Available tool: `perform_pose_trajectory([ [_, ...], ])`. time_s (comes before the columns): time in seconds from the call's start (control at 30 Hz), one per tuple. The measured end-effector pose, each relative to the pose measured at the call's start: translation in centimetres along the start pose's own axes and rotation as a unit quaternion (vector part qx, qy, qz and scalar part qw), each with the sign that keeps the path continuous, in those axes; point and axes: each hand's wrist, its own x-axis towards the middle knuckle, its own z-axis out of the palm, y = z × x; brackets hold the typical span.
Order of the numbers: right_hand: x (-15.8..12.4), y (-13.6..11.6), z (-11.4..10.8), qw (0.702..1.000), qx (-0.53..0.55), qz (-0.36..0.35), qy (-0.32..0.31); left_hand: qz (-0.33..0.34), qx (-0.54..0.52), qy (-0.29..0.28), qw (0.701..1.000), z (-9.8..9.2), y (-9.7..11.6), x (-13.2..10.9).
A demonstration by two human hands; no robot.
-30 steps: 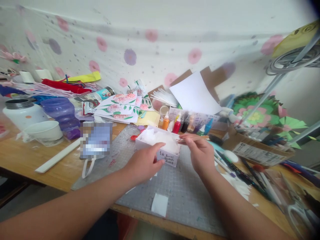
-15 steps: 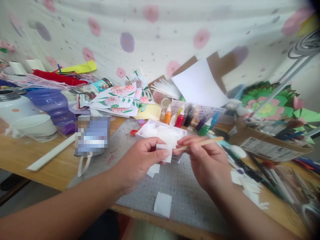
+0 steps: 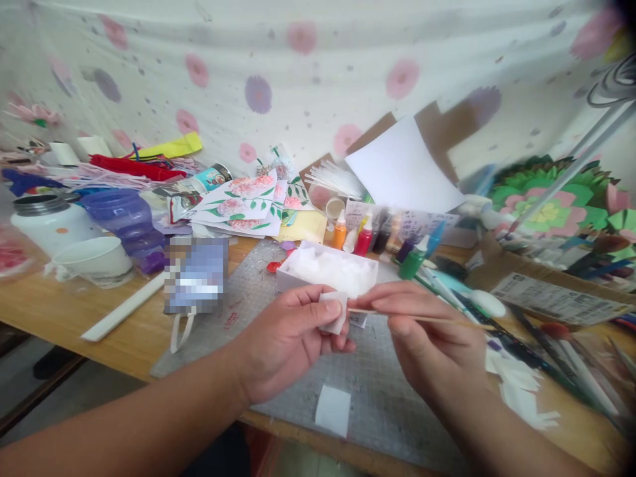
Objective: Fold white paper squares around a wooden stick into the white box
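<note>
My left hand (image 3: 293,324) pinches a small white paper piece (image 3: 334,314) between thumb and fingers. A thin wooden stick (image 3: 437,320), seen nearly edge-on, is gripped by my right hand (image 3: 432,331), its tip close by the paper's right edge; whether they touch I cannot tell. Just behind both hands stands a white box (image 3: 293,283) filled with fluffy white stuffing (image 3: 330,268). Another white paper square (image 3: 332,411) lies on the grey cutting mat (image 3: 278,397) below my hands.
Paint bottles, among them an orange bottle (image 3: 340,233) and a green bottle (image 3: 413,260), stand behind the box. On the right are a cardboard box (image 3: 521,281) of brushes and loose paper strips (image 3: 521,391). A phone (image 3: 196,275), a white tube (image 3: 124,308) and a white cup (image 3: 92,258) lie left.
The stick in my right hand has turned from showing its flat side to nearly edge-on, and that hand has opened out slightly. The whole view has shifted slightly, moving things rightward in the picture.
</note>
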Motion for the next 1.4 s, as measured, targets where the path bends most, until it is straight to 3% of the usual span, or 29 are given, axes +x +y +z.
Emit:
perform_pose_trajectory([
  [0.57, 0.2, -0.1, -0.1, 1.0, 0.01, -0.013, -0.012, 0.002, -0.003, -0.013, 1.0, -0.1, -0.2, 0.1],
  [0.97, 0.2, -0.1, 0.0, 1.0, 0.02, -0.002, -0.013, 0.025, 0.032, 0.011, 0.999, -0.2, -0.4, 0.2],
  [1.17, 0.7, -1.3, 0.2, 0.998, -0.049, -0.005, -0.031, 0.024, 0.011, 0.033, 0.999, 0.0, -0.5, 0.4],
  [1.4, 0.6, -1.1, 0.2, 0.999, -0.046, -0.006, -0.026, 0.031, 0.012, 0.024, 0.999, 0.0, -0.7, 0.3],
])
